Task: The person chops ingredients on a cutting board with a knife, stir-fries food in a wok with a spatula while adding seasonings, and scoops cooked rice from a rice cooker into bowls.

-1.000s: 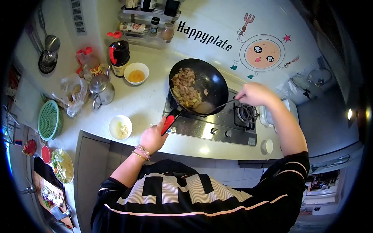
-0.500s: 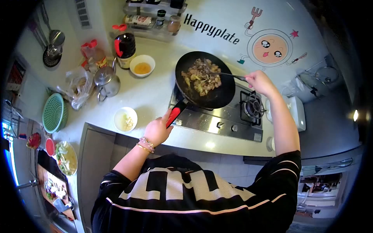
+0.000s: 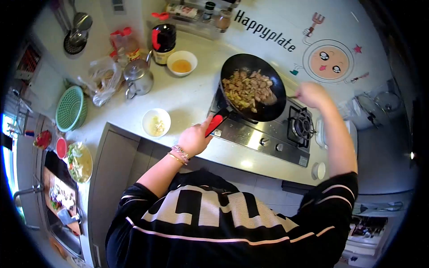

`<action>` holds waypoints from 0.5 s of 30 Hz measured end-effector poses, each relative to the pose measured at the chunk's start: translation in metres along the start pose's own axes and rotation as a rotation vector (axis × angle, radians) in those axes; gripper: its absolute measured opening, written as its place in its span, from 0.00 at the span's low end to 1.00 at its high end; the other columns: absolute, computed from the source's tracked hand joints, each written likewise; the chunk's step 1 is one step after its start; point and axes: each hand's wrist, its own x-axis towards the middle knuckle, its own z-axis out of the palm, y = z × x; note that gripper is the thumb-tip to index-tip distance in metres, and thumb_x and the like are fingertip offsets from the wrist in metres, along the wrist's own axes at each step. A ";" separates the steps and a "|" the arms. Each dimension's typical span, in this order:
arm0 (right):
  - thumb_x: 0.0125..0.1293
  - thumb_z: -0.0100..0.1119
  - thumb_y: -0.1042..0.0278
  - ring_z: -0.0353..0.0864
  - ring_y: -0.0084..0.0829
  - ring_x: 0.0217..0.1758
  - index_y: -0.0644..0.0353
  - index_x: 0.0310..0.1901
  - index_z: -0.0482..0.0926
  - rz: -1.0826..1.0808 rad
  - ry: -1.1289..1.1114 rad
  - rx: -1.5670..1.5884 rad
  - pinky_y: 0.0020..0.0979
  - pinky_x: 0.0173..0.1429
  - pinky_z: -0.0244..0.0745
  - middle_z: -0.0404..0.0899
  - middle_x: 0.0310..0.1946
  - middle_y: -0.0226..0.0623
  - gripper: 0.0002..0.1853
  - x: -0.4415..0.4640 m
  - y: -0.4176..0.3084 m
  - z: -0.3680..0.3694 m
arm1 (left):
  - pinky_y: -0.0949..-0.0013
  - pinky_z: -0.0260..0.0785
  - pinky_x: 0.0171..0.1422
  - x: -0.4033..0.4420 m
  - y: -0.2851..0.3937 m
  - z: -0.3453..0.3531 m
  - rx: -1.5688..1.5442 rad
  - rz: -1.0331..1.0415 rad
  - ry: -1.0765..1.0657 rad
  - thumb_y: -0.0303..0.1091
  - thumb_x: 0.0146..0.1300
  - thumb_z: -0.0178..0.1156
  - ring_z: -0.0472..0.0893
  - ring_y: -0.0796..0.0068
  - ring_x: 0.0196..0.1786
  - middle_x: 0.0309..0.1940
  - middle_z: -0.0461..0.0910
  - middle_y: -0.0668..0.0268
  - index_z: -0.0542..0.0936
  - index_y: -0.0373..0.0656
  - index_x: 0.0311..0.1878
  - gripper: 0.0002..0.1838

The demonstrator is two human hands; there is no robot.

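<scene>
A black wok (image 3: 278, 85) sits tilted over the left burner, its near side raised toward the handle. Chopped meat with yellowish-green pieces (image 3: 250, 87) lies inside it. My left hand (image 3: 195, 137) is closed round the wok's red-and-black handle (image 3: 216, 123). At the wok's right rim, my right hand (image 3: 311, 94) grips a spatula (image 3: 291, 97); just a short stretch of its shaft shows clearly, and I cannot make out its head well. To the left of my left hand stands a white bowl (image 3: 149, 123) with chopped garlic in it.
The steel gas stove (image 3: 250, 139) has a bare right burner (image 3: 302, 127). Along the back left stand a bowl of brownish liquid (image 3: 182, 66), a dark sauce bottle (image 3: 164, 42) and a metal pot (image 3: 138, 80). A green basket (image 3: 71, 109) and a plate of vegetables (image 3: 80, 163) are at the far left.
My right hand has drawn the spatula toward the wok's right side, and less of it shows. The food has been turned and spread in the wok. The whole view has shifted slightly.
</scene>
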 end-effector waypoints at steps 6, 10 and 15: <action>0.55 0.56 0.71 0.81 0.41 0.42 0.46 0.40 0.85 -0.051 0.241 -0.007 0.40 0.45 0.76 0.82 0.35 0.40 0.13 -0.012 -0.024 0.003 | 0.54 0.74 0.42 0.002 -0.001 0.001 0.002 0.034 0.014 0.41 0.57 0.60 0.81 0.50 0.36 0.32 0.80 0.48 0.56 0.49 0.70 0.38; 0.55 0.57 0.71 0.82 0.39 0.41 0.46 0.40 0.85 -0.034 0.074 -0.016 0.38 0.45 0.76 0.83 0.36 0.37 0.12 -0.040 -0.004 -0.019 | 0.54 0.74 0.42 0.001 -0.003 0.004 0.004 0.024 0.021 0.42 0.57 0.61 0.81 0.50 0.36 0.32 0.80 0.48 0.57 0.49 0.70 0.38; 0.57 0.58 0.68 0.81 0.41 0.41 0.51 0.42 0.84 -0.187 -0.154 0.446 0.37 0.48 0.75 0.83 0.38 0.41 0.12 -0.032 -0.026 -0.021 | 0.54 0.74 0.42 0.003 -0.003 0.005 0.025 0.024 0.031 0.42 0.57 0.61 0.81 0.50 0.36 0.32 0.80 0.48 0.57 0.49 0.70 0.38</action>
